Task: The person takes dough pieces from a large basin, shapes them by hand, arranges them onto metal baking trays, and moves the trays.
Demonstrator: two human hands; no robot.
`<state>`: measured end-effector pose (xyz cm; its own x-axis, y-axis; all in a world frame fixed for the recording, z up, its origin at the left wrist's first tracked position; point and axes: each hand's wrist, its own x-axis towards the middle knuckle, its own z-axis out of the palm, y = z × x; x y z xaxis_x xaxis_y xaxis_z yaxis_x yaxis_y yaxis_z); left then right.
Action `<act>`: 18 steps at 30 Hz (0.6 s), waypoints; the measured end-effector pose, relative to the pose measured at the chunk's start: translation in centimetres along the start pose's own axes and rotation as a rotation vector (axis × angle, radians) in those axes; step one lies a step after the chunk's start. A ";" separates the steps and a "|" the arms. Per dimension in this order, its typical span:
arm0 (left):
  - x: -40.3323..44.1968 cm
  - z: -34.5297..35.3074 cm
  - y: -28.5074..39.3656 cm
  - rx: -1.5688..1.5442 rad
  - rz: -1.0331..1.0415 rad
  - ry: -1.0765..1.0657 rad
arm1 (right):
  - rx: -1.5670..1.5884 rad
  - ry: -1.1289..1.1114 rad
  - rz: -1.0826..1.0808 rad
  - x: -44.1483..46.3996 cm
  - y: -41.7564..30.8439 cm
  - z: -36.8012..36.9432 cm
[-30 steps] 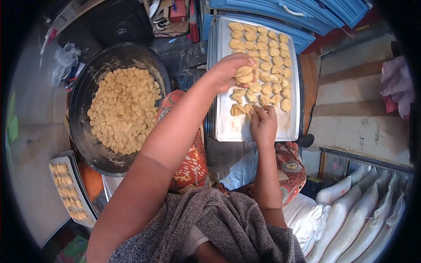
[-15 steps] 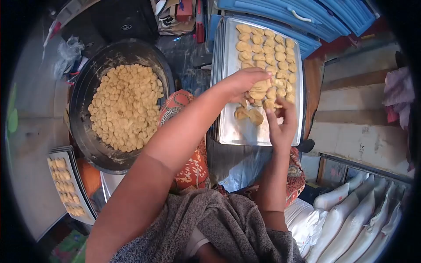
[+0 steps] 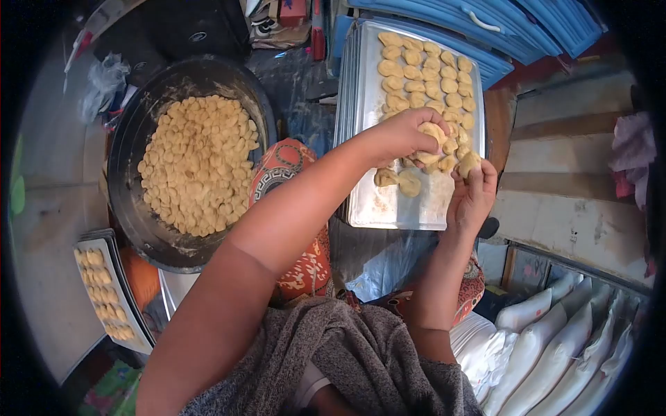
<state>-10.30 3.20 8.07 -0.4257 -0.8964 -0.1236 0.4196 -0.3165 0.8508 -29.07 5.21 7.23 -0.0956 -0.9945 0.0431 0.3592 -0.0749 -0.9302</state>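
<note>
My left hand (image 3: pixel 409 135) is curled round several pieces of yellow dough (image 3: pixel 431 137) above the middle of a metal tray (image 3: pixel 368 208). Over the tray's lower right part, my right hand (image 3: pixel 474 191) pinches one dough piece (image 3: pixel 470 163) between thumb and fingers. Rows of flattened dough pieces (image 3: pixel 414 73) cover the tray's upper part. Two pieces lie side by side in the lowest row, the right one a round piece (image 3: pixel 409 184). Part of the rows is hidden beneath my left hand.
A black tub (image 3: pixel 125 201) holding a heap of dough pieces (image 3: pixel 198 166) stands on the left. Below it is another tray (image 3: pixel 132 291) with dough rows. Blue plastic panels (image 3: pixel 513 35) are behind the main tray; white sacks (image 3: pixel 548 333) stand at the lower right.
My right hand has moved right and lifted a dough piece. My left hand has shifted right with its dough. A round piece now lies in the lowest row, where my right hand was earlier.
</note>
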 end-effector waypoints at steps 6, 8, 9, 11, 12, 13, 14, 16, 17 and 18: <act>0.4 -0.2 0.0 -0.045 -0.021 0.070 | -0.281 0.029 -0.006 -1.4 1.8 -2.5; 0.9 -0.7 -0.7 -0.145 0.053 0.060 | -0.502 0.046 -0.075 -1.9 2.3 -4.0; 0.9 -0.8 -0.7 -0.145 0.053 0.066 | -0.726 0.061 -0.148 -2.2 2.8 -4.6; 0.9 -0.9 -0.7 -0.110 0.081 0.068 | -0.641 0.072 -0.137 -2.4 4.6 -5.7; 0.8 -0.8 -0.6 -0.114 0.080 0.071 | -0.861 -0.101 -0.288 -2.5 5.1 -5.7; 0.7 -0.6 -0.3 -0.098 0.057 0.057 | -1.074 -0.279 -0.441 -2.5 5.4 -5.7; 0.6 -0.5 -0.1 -0.079 0.038 0.043 | -1.122 -0.313 -0.423 -2.4 5.1 -5.8; 0.6 -0.4 -0.2 -0.050 -0.001 0.042 | -1.027 -0.231 -0.371 -2.2 3.3 -4.4; 0.6 -0.2 -0.3 -0.022 -0.041 0.035 | -0.937 -0.145 -0.320 -2.1 2.2 -3.6; 0.6 -0.1 -0.6 -0.022 -0.043 0.035 | -0.771 -0.112 -0.284 -2.2 1.3 -2.3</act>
<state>-10.70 2.80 7.46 -0.4153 -0.8921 -0.1780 0.4192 -0.3613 0.8329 -30.52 7.47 5.11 0.0207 -0.9498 0.3121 -0.4060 -0.2932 -0.8655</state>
